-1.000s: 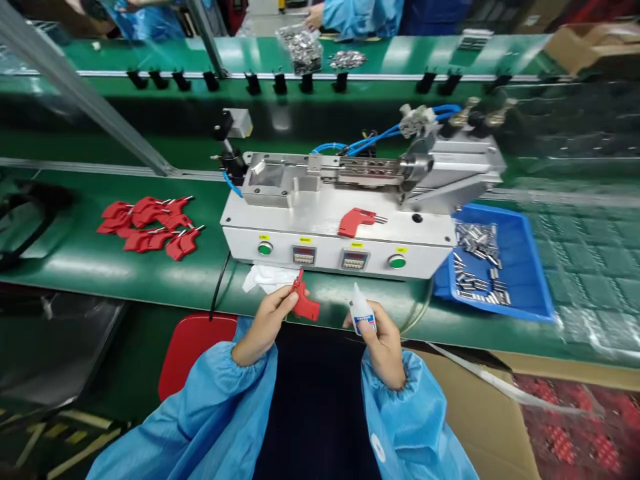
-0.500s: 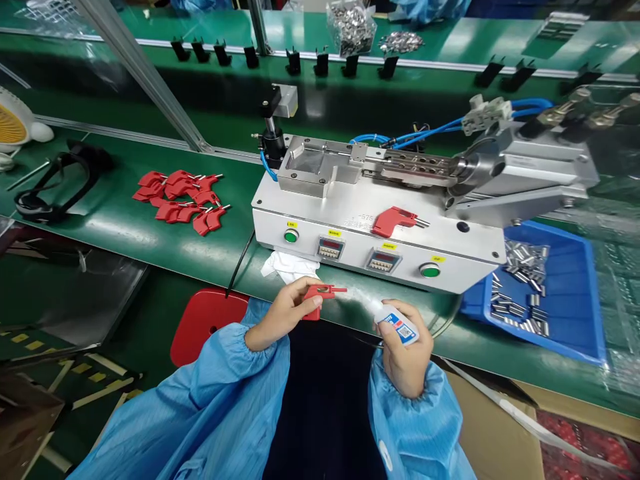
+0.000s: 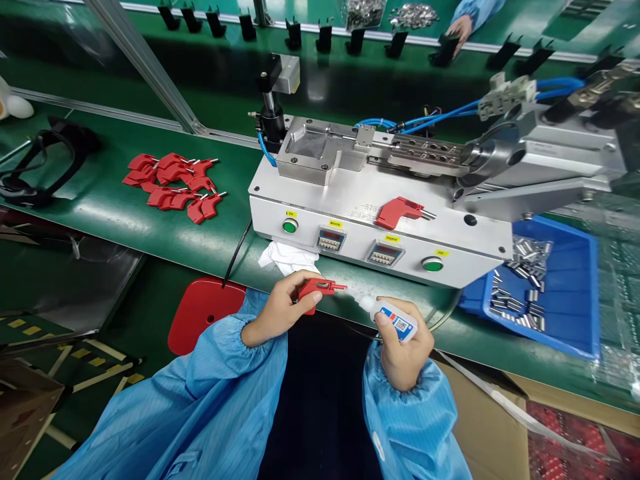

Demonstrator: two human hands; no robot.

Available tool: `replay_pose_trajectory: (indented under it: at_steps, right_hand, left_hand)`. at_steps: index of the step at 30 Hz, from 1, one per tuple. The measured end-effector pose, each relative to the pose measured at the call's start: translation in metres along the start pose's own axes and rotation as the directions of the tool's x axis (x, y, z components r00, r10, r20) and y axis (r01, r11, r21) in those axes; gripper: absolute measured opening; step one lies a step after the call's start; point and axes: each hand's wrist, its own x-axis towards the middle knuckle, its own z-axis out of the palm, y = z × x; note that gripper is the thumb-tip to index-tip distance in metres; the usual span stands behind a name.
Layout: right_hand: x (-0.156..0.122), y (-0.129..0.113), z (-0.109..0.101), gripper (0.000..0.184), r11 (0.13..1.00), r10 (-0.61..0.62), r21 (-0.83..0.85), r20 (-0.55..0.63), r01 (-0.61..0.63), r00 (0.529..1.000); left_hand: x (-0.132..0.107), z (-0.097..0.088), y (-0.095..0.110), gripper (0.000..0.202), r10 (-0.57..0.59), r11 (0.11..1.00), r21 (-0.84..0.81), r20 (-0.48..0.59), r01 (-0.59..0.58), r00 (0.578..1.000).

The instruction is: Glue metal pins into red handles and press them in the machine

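My left hand [image 3: 285, 308] is closed round a red plastic handle-shaped part [image 3: 320, 288], whose thin prongs point right. In my right hand [image 3: 407, 347] lies a small white glue bottle [image 3: 397, 320] with a blue and red label, gripped between thumb and fingers. Its narrow nozzle points left, close to the prong tips; I cannot tell if they touch. Beyond my hands, another red part [image 3: 400, 212] with metal pins rests on top of the grey machine [image 3: 320, 200]. Several more red parts [image 3: 173, 180] are piled on the green bench to the left.
A blue bin [image 3: 583, 293] of small metal tubes stands to the right of the machine. A white cloth [image 3: 287, 257] lies at the machine's front edge. Farther left sits a black strap-like frame [image 3: 45, 163]. A co-worker's hand [image 3: 460, 32] reaches to black holders at the back.
The view has shifted slightly. The red part has turned a little in my left hand, and the bottle lies flatter, its nozzle nearer the prongs. A co-worker's hand has appeared at the back.
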Motion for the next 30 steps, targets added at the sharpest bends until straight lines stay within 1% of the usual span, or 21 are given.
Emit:
replay_pose_trajectory:
  at_steps: [4, 11, 23, 30]
  right_hand:
    - [-0.0006, -0.0019, -0.0006, 0.020, 1.000, -0.002, -0.008, 0.002, 0.002, 1.000]
    - [-0.0003, -0.0034, 0.0001, 0.030, 0.997, 0.053, -0.055, 0.000, -0.053, 0.999]
    - [0.0000, -0.0063, -0.0002, 0.024, 0.998, 0.037, -0.049, 0.019, -0.036, 0.999]
    - [-0.0001, -0.0068, -0.0007, 0.030, 0.995, 0.053, -0.086, 0.015, -0.052, 0.998]
  left_hand:
    - [-0.0005, 0.0006, -0.0003, 0.029, -0.011, 1.000, 0.004, 0.005, 0.011, 1.000]
    - [-0.0010, 0.0007, 0.0009, 0.029, -0.038, 0.999, 0.000, -0.006, 0.038, 0.999]
    - [-0.0005, 0.0010, 0.0019, 0.028, -0.041, 0.999, 0.000, -0.008, 0.041, 0.999]
    - [0.0000, 0.0005, 0.0025, 0.030, -0.056, 0.998, 0.003, -0.008, 0.056, 0.998]
